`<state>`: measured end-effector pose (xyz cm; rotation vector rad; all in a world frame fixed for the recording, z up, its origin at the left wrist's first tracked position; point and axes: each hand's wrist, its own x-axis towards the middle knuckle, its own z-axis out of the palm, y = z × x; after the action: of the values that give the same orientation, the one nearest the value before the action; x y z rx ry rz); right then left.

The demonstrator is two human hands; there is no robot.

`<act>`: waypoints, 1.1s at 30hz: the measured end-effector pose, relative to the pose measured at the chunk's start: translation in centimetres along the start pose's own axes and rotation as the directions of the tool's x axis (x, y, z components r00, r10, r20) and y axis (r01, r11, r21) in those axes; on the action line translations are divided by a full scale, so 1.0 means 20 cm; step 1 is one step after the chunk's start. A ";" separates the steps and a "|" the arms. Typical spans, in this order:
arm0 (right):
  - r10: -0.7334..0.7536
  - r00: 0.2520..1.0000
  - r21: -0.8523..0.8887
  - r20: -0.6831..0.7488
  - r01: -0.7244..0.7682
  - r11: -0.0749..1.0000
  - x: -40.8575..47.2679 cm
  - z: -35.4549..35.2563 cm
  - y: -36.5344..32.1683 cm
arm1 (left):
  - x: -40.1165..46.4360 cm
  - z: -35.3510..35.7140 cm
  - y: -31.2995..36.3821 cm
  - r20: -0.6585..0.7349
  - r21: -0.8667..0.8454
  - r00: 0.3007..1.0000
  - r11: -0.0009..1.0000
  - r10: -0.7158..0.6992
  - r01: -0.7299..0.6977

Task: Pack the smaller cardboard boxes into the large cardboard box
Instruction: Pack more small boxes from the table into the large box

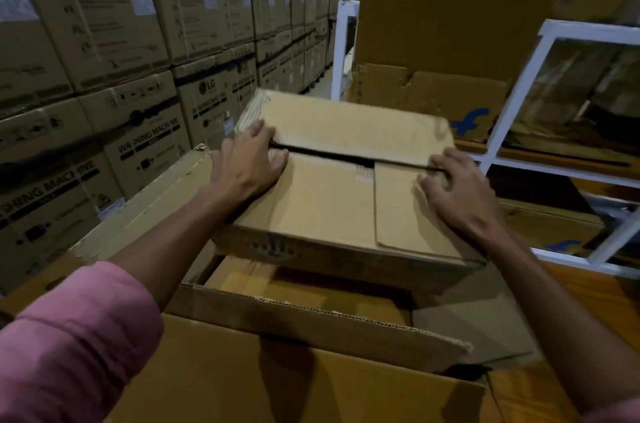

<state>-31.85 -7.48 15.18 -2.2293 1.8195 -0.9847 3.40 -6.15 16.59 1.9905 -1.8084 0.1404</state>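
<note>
A smaller cardboard box [329, 200] with its top flaps nearly closed hangs tilted over the open large cardboard box [311, 322]. My left hand [247, 162] grips its left side, fingers hooked into the dark gap between the flaps. My right hand [457, 187] holds its right side, fingertips curled at the same gap. Inside the large box, another brown box [249, 280] shows below the held one. The large box's flaps stand open at the left [138, 218] and toward me.
Stacked washing-machine cartons [104, 76] form a wall on the left. A white metal rack [512, 100] with flat cardboard and a box bearing a blue logo [433, 100] stands behind and to the right. A wooden surface [588, 287] lies at right.
</note>
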 end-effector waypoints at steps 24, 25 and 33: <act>0.137 0.904 -0.110 -0.404 -0.197 0.974 -0.12 -1.30 1.26 | 0.05 0.11 1.89 -0.124 -0.151 0.952 0.943 0.279 -0.296; 0.155 0.903 -0.107 -0.401 -0.214 0.971 -0.14 -1.32 1.32 | 0.05 0.13 1.96 -0.111 -0.146 0.951 0.942 0.289 -0.303; 0.325 0.898 -0.024 -0.297 -0.347 0.937 -0.33 -1.34 1.77 | 0.04 0.38 2.33 0.073 -0.061 0.920 0.923 0.385 -0.381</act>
<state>-76.37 -3.11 17.30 -1.7840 2.3014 -1.2340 -43.17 -11.92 21.98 1.6098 -2.2191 0.1353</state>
